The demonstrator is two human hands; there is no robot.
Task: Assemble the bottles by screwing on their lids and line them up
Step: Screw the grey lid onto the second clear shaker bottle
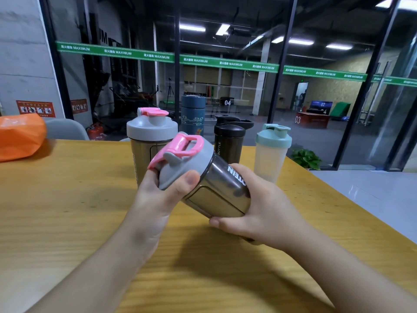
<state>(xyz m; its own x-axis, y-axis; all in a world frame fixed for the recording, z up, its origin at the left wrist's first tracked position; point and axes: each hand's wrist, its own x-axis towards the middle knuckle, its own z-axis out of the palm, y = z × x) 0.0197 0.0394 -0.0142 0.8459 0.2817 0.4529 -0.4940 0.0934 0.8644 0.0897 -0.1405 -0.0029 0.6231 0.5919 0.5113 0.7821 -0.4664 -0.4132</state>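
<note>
I hold a smoky shaker bottle point(216, 193) tilted to the left above the wooden table point(67, 211). Its grey lid point(180, 170) with a pink handle sits on the bottle's mouth. My left hand point(155, 197) grips the lid, thumb on its rim. My right hand point(259, 206) grips the bottle's body from the right. Behind stand a matching grey-lidded shaker point(151, 136), a blue flask point(193, 114), a black bottle point(229, 141) and a frosted bottle with a mint lid point(270, 152), all upright with lids on.
An orange bag point(20, 136) lies at the table's far left. A grey chair back point(65, 129) shows behind the table. The table's right edge runs diagonally past a potted plant point(306, 158) on the floor. Glass walls stand behind.
</note>
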